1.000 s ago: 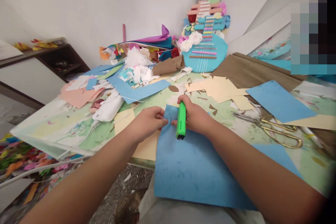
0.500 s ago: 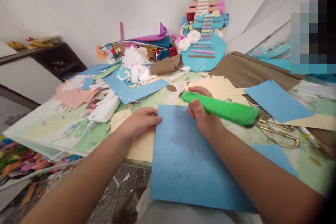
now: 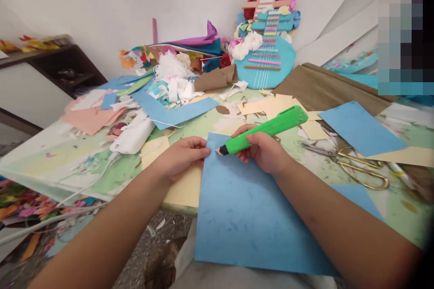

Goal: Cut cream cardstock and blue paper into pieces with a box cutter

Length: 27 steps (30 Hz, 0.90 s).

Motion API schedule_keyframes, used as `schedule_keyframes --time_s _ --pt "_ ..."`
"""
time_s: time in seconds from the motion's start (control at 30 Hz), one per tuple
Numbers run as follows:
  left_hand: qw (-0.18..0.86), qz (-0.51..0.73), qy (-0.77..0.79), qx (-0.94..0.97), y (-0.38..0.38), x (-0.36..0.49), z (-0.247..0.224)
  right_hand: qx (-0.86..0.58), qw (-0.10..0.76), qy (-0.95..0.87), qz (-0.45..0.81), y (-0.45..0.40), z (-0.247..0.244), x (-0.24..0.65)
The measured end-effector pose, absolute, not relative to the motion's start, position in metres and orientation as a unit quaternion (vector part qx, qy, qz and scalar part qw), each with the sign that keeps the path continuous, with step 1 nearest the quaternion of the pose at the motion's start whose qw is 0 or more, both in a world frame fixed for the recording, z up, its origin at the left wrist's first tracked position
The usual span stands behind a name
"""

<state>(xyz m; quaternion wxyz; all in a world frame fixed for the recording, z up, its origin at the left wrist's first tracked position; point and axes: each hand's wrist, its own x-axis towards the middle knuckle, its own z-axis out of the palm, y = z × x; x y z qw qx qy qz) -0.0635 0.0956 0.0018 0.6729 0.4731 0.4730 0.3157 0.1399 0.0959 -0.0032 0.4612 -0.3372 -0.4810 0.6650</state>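
A sheet of blue paper [image 3: 244,216] lies over the table's front edge and reaches down towards my lap. My left hand [image 3: 185,156] is at its upper left edge, thumb and fingers pinched together on the paper. In my right hand [image 3: 266,149] is a thick green pen-shaped tool [image 3: 267,131] with a black collar and a pale pointed tip. I cannot tell its exact kind. The tip is close to the sheet's upper left corner, just right of my left fingertips; whether it touches is unclear. Cream paper [image 3: 185,192] lies beneath my left hand.
Gold-handled scissors [image 3: 362,169] lie at right, near another blue sheet [image 3: 362,128]. A white power strip [image 3: 132,133] with a cable is at left. Paper scraps [image 3: 174,88] are heaped behind. A blue paper instrument [image 3: 266,61] leans against the wall.
My right hand has turned the green tool so its tip points down-left and brought it to the blue sheet's upper left corner. The left hand has stayed at the edge.
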Motion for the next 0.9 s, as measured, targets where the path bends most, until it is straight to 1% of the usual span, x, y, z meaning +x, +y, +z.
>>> schedule_keyframes --time_s 0.27,0.9 --pt "0.655 0.312 0.470 0.503 0.0982 -0.0637 -0.0009 -0.342 0.439 -0.487 0.673 0.0988 -0.0041 0.1412" --pt "0.623 0.301 0.461 0.555 0.0972 -0.0653 -0.0029 -0.291 0.432 -0.497 0.693 0.1017 -0.0075 0.1460"
